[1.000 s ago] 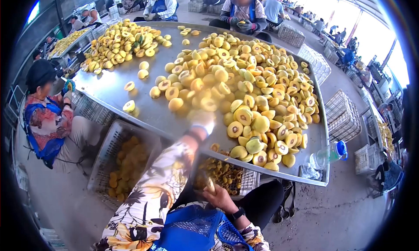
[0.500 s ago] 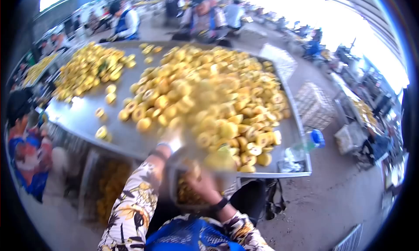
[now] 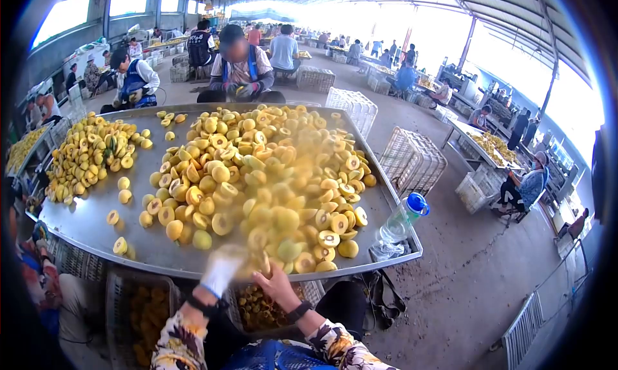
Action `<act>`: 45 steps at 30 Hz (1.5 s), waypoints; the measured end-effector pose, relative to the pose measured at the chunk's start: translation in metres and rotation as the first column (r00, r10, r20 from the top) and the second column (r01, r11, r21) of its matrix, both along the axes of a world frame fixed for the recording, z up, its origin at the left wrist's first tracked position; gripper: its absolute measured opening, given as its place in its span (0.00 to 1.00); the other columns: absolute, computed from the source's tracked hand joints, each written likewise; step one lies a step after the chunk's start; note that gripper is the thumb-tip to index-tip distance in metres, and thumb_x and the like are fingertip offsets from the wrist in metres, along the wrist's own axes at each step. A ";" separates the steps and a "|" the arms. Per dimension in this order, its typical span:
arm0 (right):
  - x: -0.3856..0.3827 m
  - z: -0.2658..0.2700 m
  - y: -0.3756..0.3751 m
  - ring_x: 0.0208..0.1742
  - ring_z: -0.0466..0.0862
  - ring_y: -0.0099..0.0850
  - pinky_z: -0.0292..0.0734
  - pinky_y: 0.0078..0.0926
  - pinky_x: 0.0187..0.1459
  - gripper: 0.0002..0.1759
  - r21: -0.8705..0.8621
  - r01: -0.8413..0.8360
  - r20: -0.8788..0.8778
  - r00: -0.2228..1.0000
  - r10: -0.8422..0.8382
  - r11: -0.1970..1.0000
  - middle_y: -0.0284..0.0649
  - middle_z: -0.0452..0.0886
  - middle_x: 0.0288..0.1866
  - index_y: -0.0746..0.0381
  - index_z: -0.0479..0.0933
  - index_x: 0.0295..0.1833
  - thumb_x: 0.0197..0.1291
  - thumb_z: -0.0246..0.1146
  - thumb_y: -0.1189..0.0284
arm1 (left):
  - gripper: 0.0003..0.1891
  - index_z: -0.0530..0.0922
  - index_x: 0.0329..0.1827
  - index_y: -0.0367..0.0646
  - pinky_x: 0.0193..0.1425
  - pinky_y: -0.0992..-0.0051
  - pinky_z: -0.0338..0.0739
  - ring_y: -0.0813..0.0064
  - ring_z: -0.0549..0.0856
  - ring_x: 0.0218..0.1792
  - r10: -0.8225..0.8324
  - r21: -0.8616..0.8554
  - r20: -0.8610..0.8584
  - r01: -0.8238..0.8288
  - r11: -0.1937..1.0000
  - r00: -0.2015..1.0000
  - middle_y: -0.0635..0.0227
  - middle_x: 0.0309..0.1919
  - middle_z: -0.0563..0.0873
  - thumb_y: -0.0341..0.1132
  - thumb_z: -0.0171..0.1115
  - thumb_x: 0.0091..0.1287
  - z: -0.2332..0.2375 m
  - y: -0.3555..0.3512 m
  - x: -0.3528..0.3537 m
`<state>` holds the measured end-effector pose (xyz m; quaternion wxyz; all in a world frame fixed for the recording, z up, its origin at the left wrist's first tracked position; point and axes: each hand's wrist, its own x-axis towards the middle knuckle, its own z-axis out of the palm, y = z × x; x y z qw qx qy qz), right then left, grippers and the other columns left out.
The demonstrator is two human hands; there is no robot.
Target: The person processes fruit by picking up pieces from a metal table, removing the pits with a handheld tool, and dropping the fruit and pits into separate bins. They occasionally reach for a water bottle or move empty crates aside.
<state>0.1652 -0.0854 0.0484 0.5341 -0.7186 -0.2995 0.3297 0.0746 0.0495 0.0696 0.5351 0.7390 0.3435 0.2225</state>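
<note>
Halved yellow fruit [image 3: 219, 170] lies in a large heap on the metal table [image 3: 161, 248]; a blurred patch covers part of it. My left hand [image 3: 222, 268], in a white glove and smeared by motion, is at the table's near edge, its fingers unclear. Just right of it, my bare right hand [image 3: 278, 287] has its fingers closed round something small and yellowish that I cannot make out. Beneath my hands, a crate [image 3: 314, 291] holds small brownish-yellow pieces. A smaller fruit pile [image 3: 84, 154] is on the table's left side.
A bottle with a blue lid [image 3: 400, 219] and a clear plastic bag [image 3: 389, 249] are at the right corner. White crates [image 3: 412, 161] stand beyond the right edge. A person [image 3: 241, 67] sits across the table; another [image 3: 42, 273] is close on the left.
The view has tilted up, showing more of the hall. My left hand has drawn back from the fruit, and my right hand has risen from over the crate to the table edge.
</note>
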 end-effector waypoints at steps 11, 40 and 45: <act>-0.021 -0.010 -0.004 0.29 0.83 0.39 0.77 0.28 0.33 0.24 0.139 -0.262 0.379 0.905 0.193 0.955 0.49 0.80 0.28 0.55 0.74 0.57 0.52 0.66 0.67 | 0.24 0.74 0.53 0.43 0.48 0.69 0.79 0.68 0.82 0.46 0.333 -0.814 0.428 0.198 0.546 0.840 0.64 0.47 0.81 0.55 0.46 0.70 -0.065 -0.042 -0.057; -0.059 -0.030 -0.020 0.27 0.77 0.57 0.72 0.47 0.28 0.13 -0.085 -0.189 0.410 0.888 0.207 0.978 0.56 0.76 0.23 0.67 0.65 0.41 0.55 0.60 0.73 | 0.19 0.74 0.46 0.44 0.36 0.73 0.79 0.75 0.81 0.33 0.487 -0.722 0.476 0.009 0.692 0.732 0.68 0.33 0.80 0.52 0.52 0.69 -0.047 -0.042 -0.044; -0.061 -0.034 -0.024 0.28 0.77 0.57 0.71 0.49 0.29 0.14 -0.153 -0.230 0.447 0.851 0.274 0.961 0.55 0.76 0.23 0.68 0.62 0.41 0.54 0.58 0.76 | 0.21 0.73 0.49 0.42 0.42 0.75 0.79 0.76 0.81 0.35 0.399 -0.526 0.503 -0.094 0.845 0.767 0.68 0.36 0.80 0.52 0.54 0.68 -0.063 -0.048 -0.045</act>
